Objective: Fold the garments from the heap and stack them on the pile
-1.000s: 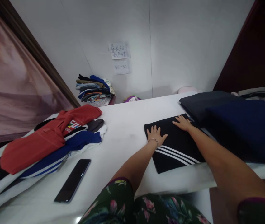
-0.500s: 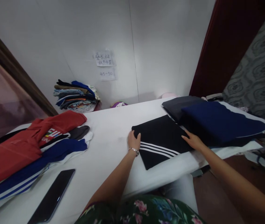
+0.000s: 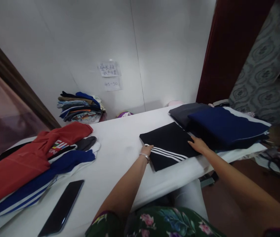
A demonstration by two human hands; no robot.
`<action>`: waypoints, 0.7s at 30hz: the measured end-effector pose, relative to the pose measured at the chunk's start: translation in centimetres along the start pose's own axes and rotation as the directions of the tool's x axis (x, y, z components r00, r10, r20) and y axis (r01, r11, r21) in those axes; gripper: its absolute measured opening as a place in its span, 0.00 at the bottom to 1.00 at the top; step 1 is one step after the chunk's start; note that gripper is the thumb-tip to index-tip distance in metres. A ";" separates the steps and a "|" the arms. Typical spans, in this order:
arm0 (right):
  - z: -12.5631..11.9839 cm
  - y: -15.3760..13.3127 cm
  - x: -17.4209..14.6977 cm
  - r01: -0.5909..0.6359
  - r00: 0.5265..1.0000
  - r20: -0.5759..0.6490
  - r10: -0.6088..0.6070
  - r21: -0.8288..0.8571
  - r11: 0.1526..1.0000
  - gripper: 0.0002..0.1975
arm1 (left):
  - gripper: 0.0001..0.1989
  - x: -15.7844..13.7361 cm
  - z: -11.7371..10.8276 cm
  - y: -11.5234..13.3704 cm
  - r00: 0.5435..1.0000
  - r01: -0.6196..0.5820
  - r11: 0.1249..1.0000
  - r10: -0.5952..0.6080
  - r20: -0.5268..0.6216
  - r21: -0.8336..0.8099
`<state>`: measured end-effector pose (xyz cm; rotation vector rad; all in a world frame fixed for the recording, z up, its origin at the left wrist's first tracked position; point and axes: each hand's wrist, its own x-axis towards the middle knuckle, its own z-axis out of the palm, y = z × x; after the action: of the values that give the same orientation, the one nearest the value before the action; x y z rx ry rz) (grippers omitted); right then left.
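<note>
A folded black garment (image 3: 168,138) with several white stripes across one corner lies flat on the white table, in front of me. My left hand (image 3: 146,150) pinches its left edge beside the stripes, and a bracelet shows on that wrist. At the opposite edge my right hand (image 3: 199,145) grips the cloth between thumb and fingers; some of its fingertips are hidden. Just past the right hand lies a folded navy garment (image 3: 226,123), partly over a dark grey one (image 3: 185,113).
On the left a red garment (image 3: 18,164) lies over a blue striped one (image 3: 73,161). A phone (image 3: 62,207) rests near the front of the white table (image 3: 120,148). A stack of folded clothes (image 3: 80,107) stands at the back, below paper signs (image 3: 112,84) on the wall.
My left hand has slid along the left edge toward me, from the far corner to the stripes. My right hand stays at the right edge. The camera view has shifted slightly.
</note>
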<state>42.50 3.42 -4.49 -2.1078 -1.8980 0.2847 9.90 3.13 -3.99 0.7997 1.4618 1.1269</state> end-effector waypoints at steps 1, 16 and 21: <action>-0.1 -0.1 -0.2 0.003 1.000 -0.002 -0.003 0.013 1.000 0.27 | 0.13 0.2 -0.2 0.4 1.000 -0.017 1.000 0.017 -0.008 0.005; 5.6 -9.9 -5.1 0.181 0.975 0.003 -0.223 0.575 0.798 0.25 | 0.08 -4.4 -22.5 0.5 0.976 0.041 0.978 0.005 -0.217 0.204; 5.6 -14.8 -3.5 0.192 0.978 -0.021 -0.206 0.462 0.866 0.22 | 0.06 -4.9 -22.1 0.4 0.974 -0.011 0.939 0.088 -0.209 0.345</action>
<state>26.35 1.78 -4.82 -1.5892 -1.8192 0.6527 -10.74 -6.11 -2.45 0.9787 1.8679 1.0378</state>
